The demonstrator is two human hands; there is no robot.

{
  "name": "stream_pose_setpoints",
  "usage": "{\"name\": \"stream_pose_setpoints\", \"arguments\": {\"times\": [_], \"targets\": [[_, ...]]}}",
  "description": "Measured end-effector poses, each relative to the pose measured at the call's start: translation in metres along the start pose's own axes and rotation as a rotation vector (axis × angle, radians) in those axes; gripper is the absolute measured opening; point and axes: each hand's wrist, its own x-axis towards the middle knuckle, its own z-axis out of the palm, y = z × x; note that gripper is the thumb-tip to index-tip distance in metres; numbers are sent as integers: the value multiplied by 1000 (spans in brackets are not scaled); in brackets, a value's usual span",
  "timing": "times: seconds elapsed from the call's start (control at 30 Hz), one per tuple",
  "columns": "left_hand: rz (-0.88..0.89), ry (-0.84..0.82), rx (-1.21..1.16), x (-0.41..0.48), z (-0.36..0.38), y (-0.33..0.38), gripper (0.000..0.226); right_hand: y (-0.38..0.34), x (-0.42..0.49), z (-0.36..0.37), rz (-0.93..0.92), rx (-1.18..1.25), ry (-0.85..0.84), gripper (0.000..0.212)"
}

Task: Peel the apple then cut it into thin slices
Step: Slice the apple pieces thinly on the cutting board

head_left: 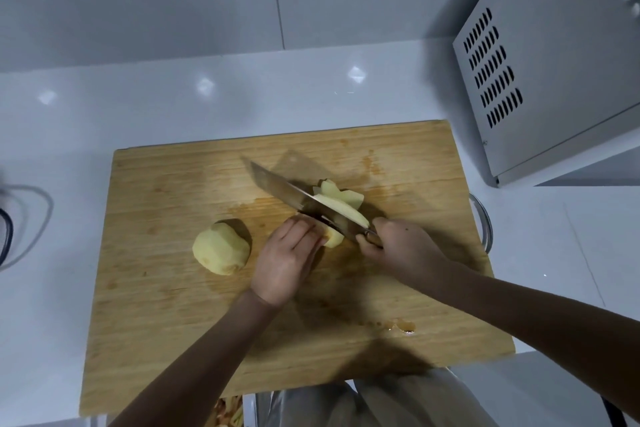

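The right hand (405, 246) grips the broad steel knife (287, 189). The left hand (287, 260) pins the pale peeled apple piece (333, 237) mid-board, apparently with curled fingertips. Wet flesh looks slippery, so it is best held flat-side down. The other peeled half (221, 248) rests just left.

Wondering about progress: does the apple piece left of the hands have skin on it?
No, the apple piece shows only pale peeled flesh.

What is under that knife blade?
A peeled apple piece, held by the left hand. A cut slice lies on the upper face of the knife. Where its edge meets the apple is hidden.
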Motion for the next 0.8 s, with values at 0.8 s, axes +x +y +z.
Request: {"name": "stream_pose_setpoints", "arguments": {"times": [0.8], "targets": [[-13, 22, -26, -1, 0, 1, 19, -7, -13, -6, -55, -96, 23, 25]]}}
